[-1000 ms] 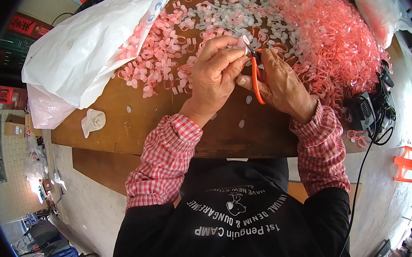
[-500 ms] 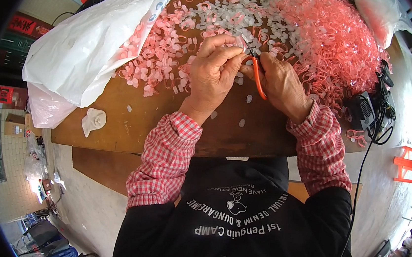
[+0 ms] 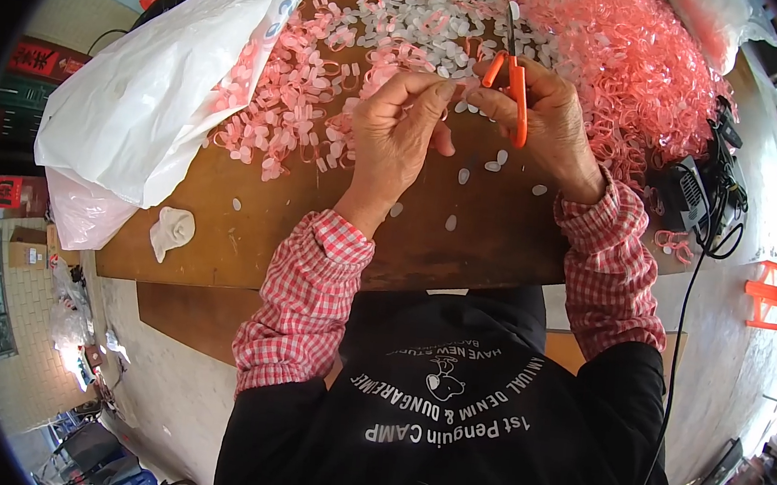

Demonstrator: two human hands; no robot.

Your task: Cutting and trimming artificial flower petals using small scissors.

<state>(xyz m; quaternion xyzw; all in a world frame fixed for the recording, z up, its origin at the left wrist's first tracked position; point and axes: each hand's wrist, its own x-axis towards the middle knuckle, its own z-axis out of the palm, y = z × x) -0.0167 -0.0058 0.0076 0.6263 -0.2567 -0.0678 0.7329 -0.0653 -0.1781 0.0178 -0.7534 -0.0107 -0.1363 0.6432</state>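
Observation:
My left hand (image 3: 397,136) is closed in a pinch over the brown table, thumb and forefinger on a small pink plastic piece (image 3: 460,91) mostly hidden by the fingertips. In my right hand (image 3: 550,118) are orange-handled scissors (image 3: 520,106), their dark narrow blades pointing away from me, apart from the left fingers. A whitish oval bit (image 3: 514,10) shows by the blade tip. Beyond my hands lie scattered pink plastic pieces (image 3: 280,106), several of them loop-shaped, and many loose whitish oval bits (image 3: 428,22). Several ovals also lie on the wood near my wrists.
A big pink heap (image 3: 612,58) fills the far right of the table (image 3: 295,243). A white sack (image 3: 141,97) lies at the left, with a crumpled whitish cloth-like thing (image 3: 171,233) near it. Black cables and a grey device (image 3: 693,192) sit at the right edge.
My right hand has drawn the scissors right, away from the left fingers, and the blades now point away from me. More whitish ovals lie on the wood below my hands.

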